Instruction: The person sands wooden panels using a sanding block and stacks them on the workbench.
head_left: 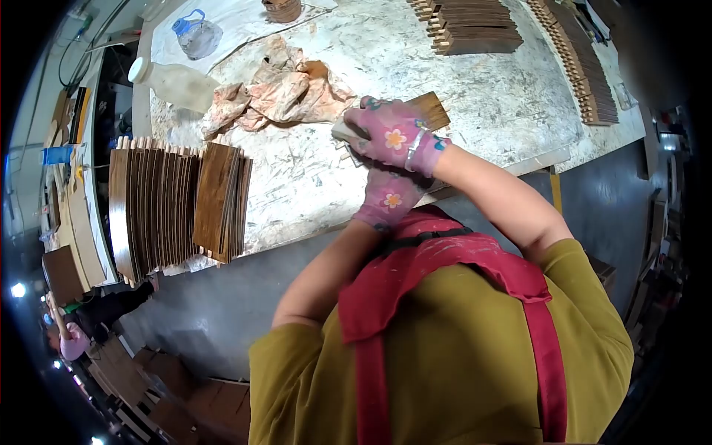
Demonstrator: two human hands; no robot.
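Observation:
Both my hands wear purple gloves with flower prints and meet at the table's near edge. My right hand (393, 135) lies over a brown wooden slat (432, 111), whose end shows beyond it, and its fingers are wrapped round a pale grey block (345, 133). Directly below it, my left hand (391, 194) is close against the slat's near side; its fingers are hidden under my right hand. A crumpled, stained cloth (285, 93) lies just to the left of my hands.
Stacked brown slats with dowel ends (159, 211) stand at the table's left; more stacks (478, 26) lie at the back right. A whitish bottle (178, 85), a clear jug (199, 38) and a brown pot (282, 9) are at the back left. Another person (74, 341) is far left.

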